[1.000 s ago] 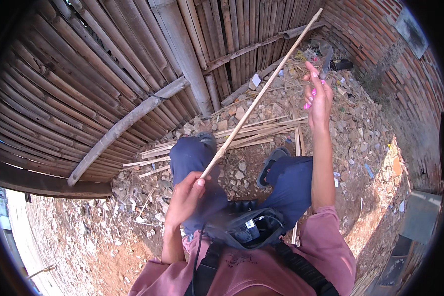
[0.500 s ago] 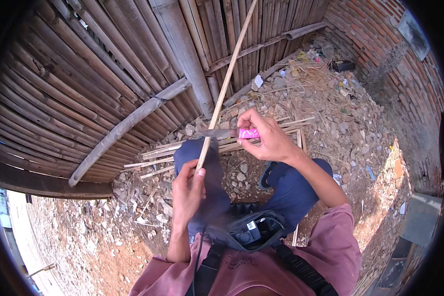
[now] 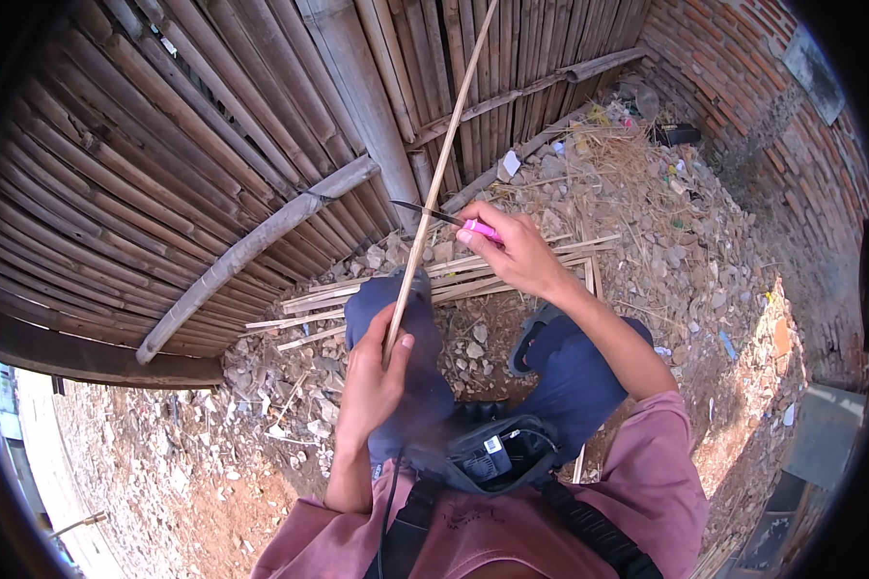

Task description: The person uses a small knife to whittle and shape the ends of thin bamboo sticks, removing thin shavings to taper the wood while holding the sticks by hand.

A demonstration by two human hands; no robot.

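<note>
My left hand point(image 3: 377, 372) grips the near end of a long, thin bamboo strip point(image 3: 446, 157), which slants up and away past the top of the picture. In my right hand point(image 3: 517, 249) is a knife point(image 3: 480, 230) with a pink handle, held in closed fingers. Its dark blade crosses the strip well above my left hand and points left, seen nearly edge-on. Several more bamboo strips point(image 3: 311, 301) lie on the ground beyond my knees.
A bamboo-slat wall point(image 3: 212, 125) with a thick post point(image 3: 362, 96) rises ahead and to the left. On the right stands a brick wall point(image 3: 743, 68). Stones and litter cover the ground point(image 3: 647, 261). An open black pouch point(image 3: 483, 454) hangs at my waist.
The knife and my right hand have moved up along the strip, away from my body. Its blade has turned from flat to nearly edge-on. My left hand still holds the near end.
</note>
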